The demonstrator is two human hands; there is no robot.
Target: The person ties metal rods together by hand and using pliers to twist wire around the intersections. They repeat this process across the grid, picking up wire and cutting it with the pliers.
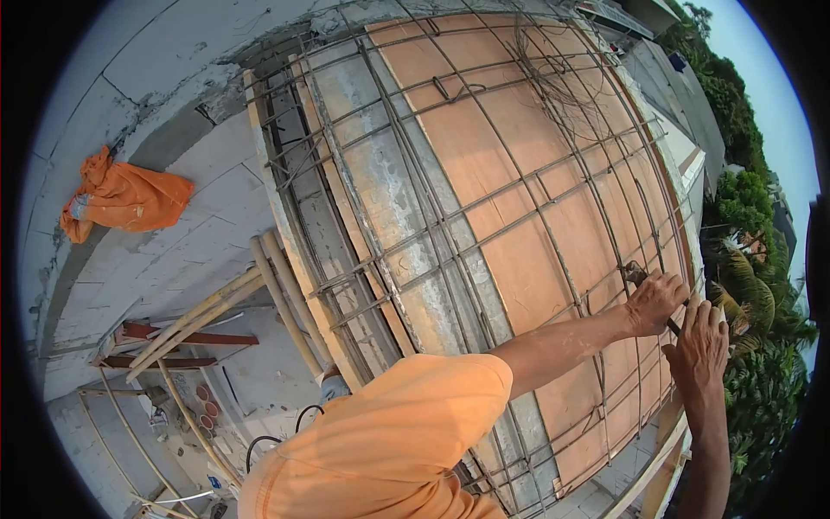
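My left hand (pixel 657 303) is closed round a dark metal hand tool (pixel 635 273), whose blunt head sticks out beyond the fingers over the rebar mesh (pixel 545 206). Close beside it, my right hand (pixel 700 343) is bent around the tool's other end, its fingers partly curled; the exact grip is hidden. The tool's kind does not show clearly. Both hands are at the mesh's outer edge, above orange-brown plywood sheets (pixel 519 251). Thin steel bars cross over the plywood in a grid.
A loose tangle of thin wire (pixel 553 82) lies on the far mesh. An orange cloth (pixel 130 197) rests on the block wall at left. Wooden poles (pixel 194 324) stand over a lower floor with rubble. Beyond the right edge are trees (pixel 748 216) and a drop.
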